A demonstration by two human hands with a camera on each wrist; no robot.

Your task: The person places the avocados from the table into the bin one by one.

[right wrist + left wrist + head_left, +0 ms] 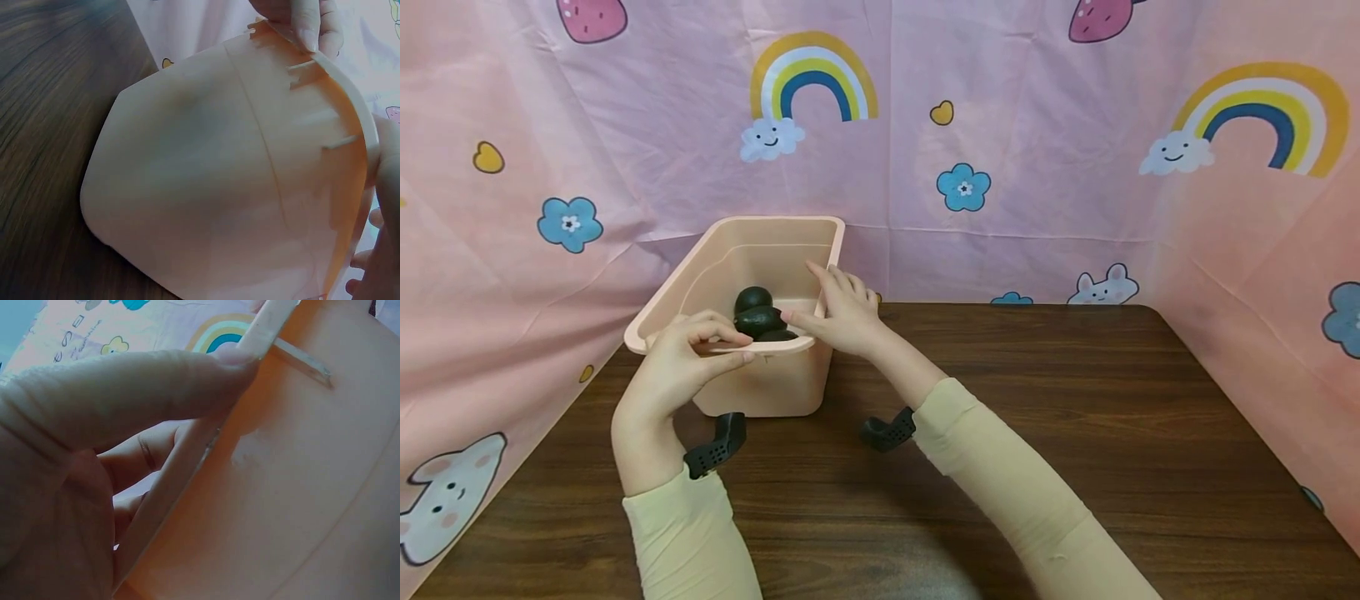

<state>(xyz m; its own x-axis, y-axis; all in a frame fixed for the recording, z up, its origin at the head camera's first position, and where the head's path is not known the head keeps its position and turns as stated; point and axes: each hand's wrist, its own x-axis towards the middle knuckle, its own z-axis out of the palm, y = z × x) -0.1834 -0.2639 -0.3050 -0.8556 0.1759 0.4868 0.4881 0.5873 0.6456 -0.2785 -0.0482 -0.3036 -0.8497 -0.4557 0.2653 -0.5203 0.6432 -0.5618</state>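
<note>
A pale peach plastic bin (752,233) stands on the dark wooden table at the left. Inside lie dark green avocados (761,321), partly hidden by the near rim. My left hand (673,362) pinches that rim, its thumb (187,381) outside and its fingers over the inner side. Across the bin's right rim rests my right hand (850,317), fingers fairly straight, with the thumb reaching over the near corner close to the avocados. In the right wrist view, the bin's outer wall (187,144) fills the middle and both hands meet its rim.
The brown table (1037,417) extends to the right. A pink and lilac cloth (1037,150) with rainbows and flowers hangs behind and at both sides, close to the bin's back and left. Black wrist mounts (718,446) sit below both wrists.
</note>
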